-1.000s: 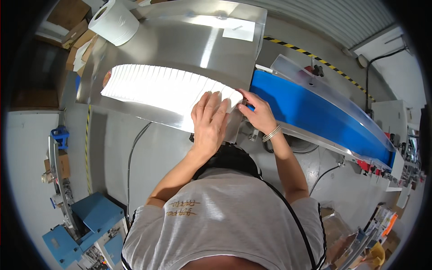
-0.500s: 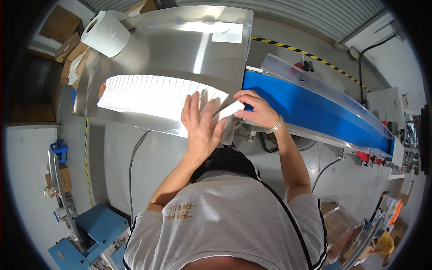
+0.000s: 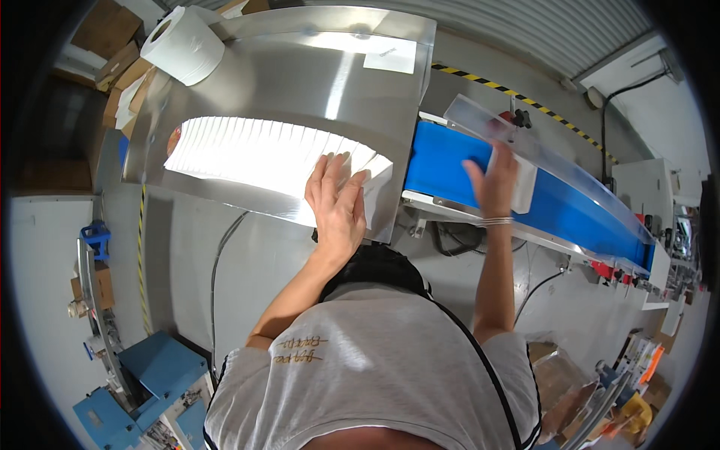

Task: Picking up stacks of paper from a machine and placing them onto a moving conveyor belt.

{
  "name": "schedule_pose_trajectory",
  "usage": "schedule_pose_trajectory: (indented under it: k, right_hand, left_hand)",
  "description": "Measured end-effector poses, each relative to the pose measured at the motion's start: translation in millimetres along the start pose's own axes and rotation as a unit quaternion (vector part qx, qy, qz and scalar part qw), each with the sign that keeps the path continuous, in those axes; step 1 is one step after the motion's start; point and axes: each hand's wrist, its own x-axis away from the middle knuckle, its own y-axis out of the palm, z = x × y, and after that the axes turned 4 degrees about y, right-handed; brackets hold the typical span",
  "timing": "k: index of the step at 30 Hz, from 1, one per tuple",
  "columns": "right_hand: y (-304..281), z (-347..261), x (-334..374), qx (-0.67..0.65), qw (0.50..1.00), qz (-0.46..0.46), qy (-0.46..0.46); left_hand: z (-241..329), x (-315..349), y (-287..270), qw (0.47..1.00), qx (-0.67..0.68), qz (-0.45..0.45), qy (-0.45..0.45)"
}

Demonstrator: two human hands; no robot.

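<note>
A long row of thin white boxes [image 3: 255, 157] stands packed side by side on the metal table, glaring in the light. My left hand [image 3: 336, 206] rests on the right end of this row, fingers stretched over the last boxes and slightly apart. Over the blue conveyor belt [image 3: 446, 161] is my right hand [image 3: 495, 184], somewhat blurred, its thumb spread away from the fingers. A single white box [image 3: 524, 189] lies on the belt against the outer side of that hand, partly covered by it.
A large white paper roll [image 3: 191, 56] stands at the metal table's [image 3: 285, 82] far left corner, near cardboard boxes [image 3: 116, 64]. A clear guard [image 3: 570, 165] runs along the belt's far side. A white paper sheet [image 3: 390, 56] lies at the table's far right.
My right hand has moved right from the row's end to above the belt, and the white box it held now lies there. My left hand stays on the row.
</note>
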Motion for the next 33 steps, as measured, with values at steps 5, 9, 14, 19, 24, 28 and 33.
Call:
schedule_pose_trajectory:
  k: [5,9,14,19,24,28,33]
  right_hand:
    - [23.3,-73.4,-13.3,-0.373,0.861,-0.34,-0.06]
    - [30.7,-68.8,-5.8,-0.407,0.824,-0.392,0.026]
    - [55.2,47.0,16.9,-0.181,0.94,-0.149,0.247]
    - [7.6,59.2,15.7,0.148,0.932,-0.022,0.33]
    - [-9.5,13.2,-2.1,0.143,0.98,-0.041,0.131]
    - [10.0,-69.9,-19.2,-0.353,0.849,-0.39,0.051]
    - [55.9,-72.5,-12.2,-0.367,0.846,-0.366,-0.126]
  left_hand:
    - [0.6,-3.7,-0.7,0.999,0.016,-0.027,0.031]
    - [7.3,-7.4,-11.4,1.0,0.002,-0.012,-0.016]
    - [-8.8,-7.4,-7.3,1.0,-0.03,0.004,0.004]
    - [-15.8,-2.1,-3.4,0.999,-0.033,0.02,0.01]
    - [-15.2,-2.5,-7.1,0.999,-0.014,0.005,0.035]
    - [-15.0,-2.8,-8.1,0.999,-0.011,-0.012,0.044]
    - [-4.8,-16.0,-20.0,0.997,0.0,-0.065,0.037]
